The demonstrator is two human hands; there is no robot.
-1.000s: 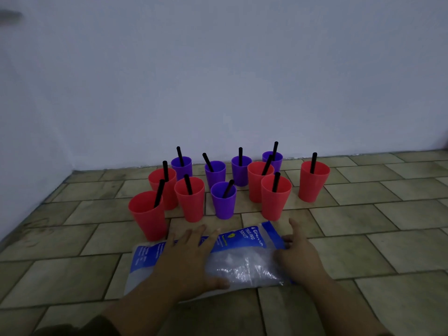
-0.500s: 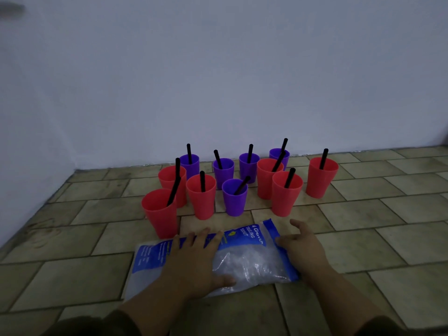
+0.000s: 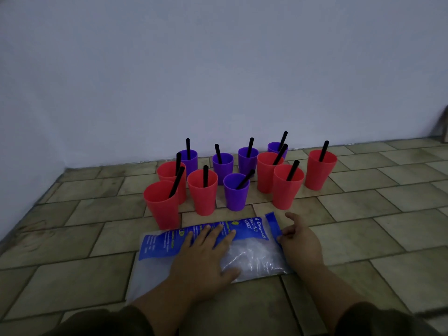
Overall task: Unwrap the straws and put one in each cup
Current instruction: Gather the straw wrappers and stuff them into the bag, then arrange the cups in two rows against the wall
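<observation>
Left hand (image 3: 203, 258) presses flat, fingers straight, on the plastic bag (image 3: 254, 255); right hand (image 3: 300, 241) touches its right end, grip unclear. Farther off, eleven cups (image 3: 202, 197) each hold a black straw (image 3: 205, 175).

Eleven red and purple plastic cups (image 3: 203, 195) stand packed together on the beige tiled floor (image 3: 388, 226), a black straw (image 3: 205, 175) poking up from each, so it's tight going between them. The far-right red cup (image 3: 317, 173) stands slightly apart, leaving a gap. The pale wall (image 3: 218, 81) closes off the back. In front, a clear plastic bag with a blue printed strip (image 3: 254, 255) lies flat under the left hand (image 3: 206, 258), with the right hand (image 3: 300, 241) at its end, both barring the near approach. Bare tiles run wide on either side.
</observation>
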